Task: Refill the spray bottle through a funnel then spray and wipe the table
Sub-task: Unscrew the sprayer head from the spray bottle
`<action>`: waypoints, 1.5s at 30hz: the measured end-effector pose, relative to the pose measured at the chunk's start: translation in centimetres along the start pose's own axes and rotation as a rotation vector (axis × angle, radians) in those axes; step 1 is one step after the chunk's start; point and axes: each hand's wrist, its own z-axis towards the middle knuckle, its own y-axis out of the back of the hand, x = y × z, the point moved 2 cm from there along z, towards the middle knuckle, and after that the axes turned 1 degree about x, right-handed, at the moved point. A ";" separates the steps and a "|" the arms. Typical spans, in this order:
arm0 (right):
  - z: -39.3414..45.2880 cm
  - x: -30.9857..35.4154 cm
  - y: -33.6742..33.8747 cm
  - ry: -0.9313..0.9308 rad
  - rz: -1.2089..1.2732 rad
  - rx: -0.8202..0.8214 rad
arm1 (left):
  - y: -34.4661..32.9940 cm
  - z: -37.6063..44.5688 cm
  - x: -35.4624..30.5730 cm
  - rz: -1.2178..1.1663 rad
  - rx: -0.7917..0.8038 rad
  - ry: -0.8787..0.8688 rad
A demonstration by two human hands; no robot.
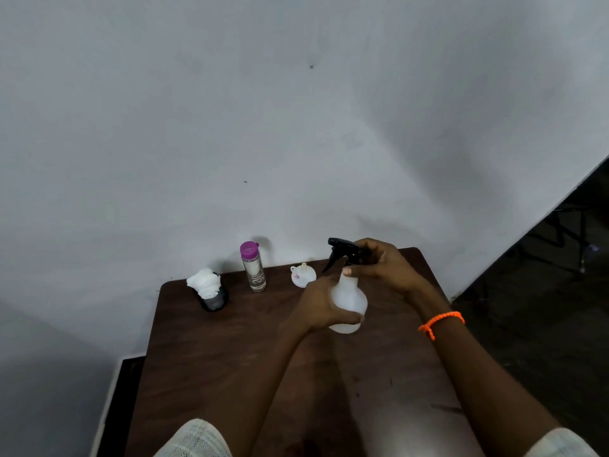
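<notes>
Bottle steadied for uncapping, we judge: left hand (316,303) grips spray bottle (348,300) body over counter (230,357); right hand (379,263) clamps black spray head (344,251). Funnel (303,275), water bottle (253,267) stand behind, within reach.

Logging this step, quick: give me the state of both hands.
Left hand: closed around the spray bottle body.
Right hand: closed on the black sprayer head at the bottle's top.
</notes>
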 end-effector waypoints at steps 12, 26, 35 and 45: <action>0.0 1.3 -2.1 -0.010 -0.022 -0.061 | 2.5 -0.8 -0.2 -0.042 0.013 -0.005; -0.9 0.7 -4.1 0.005 0.054 -0.144 | 3.2 -2.2 0.0 -0.040 0.001 -0.037; -2.2 1.5 -4.8 0.033 0.057 -0.080 | 2.7 -3.1 -0.1 -0.082 -0.014 -0.006; -3.6 0.6 -5.0 -0.007 0.295 -0.029 | 2.4 -4.2 -0.5 -0.104 -0.016 -0.019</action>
